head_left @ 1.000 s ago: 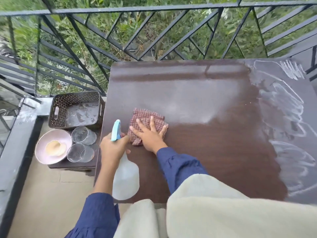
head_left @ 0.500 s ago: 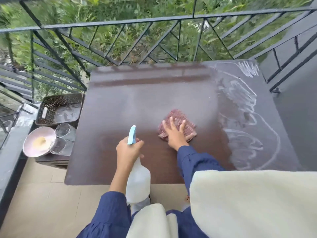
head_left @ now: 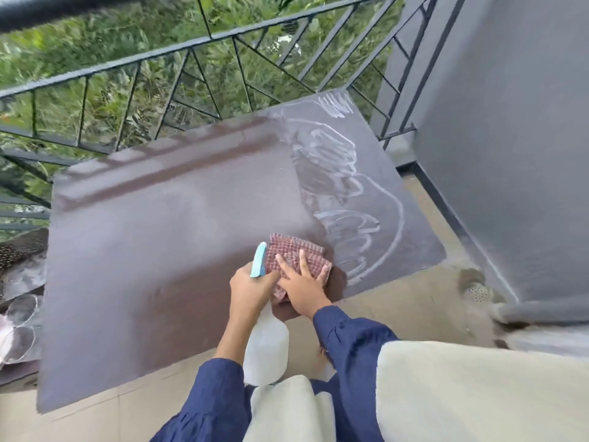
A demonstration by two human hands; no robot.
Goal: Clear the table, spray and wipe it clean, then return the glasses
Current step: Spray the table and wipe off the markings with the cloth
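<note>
Head: right hand (head_left: 301, 290) flat on waffle-textured cloth (head_left: 294, 258), glossy table (head_left: 159, 250)

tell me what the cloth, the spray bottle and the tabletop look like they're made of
Cloth: woven fabric, reddish check with a waffle-like texture. Spray bottle: translucent white plastic, probably, with a light blue trigger head. Tabletop: smooth dark brown surface with a sheen, likely laminate or varnished wood.

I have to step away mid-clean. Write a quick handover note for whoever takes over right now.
Left hand: grip shut on the spray bottle, held at the near edge.
Right hand: flat, fingers spread, pressing the cloth on the table.
Done: table cleared, sprayed, left part wiped.
Left: white streaks on the right side; then return the glasses, standing off the left edge.
</note>
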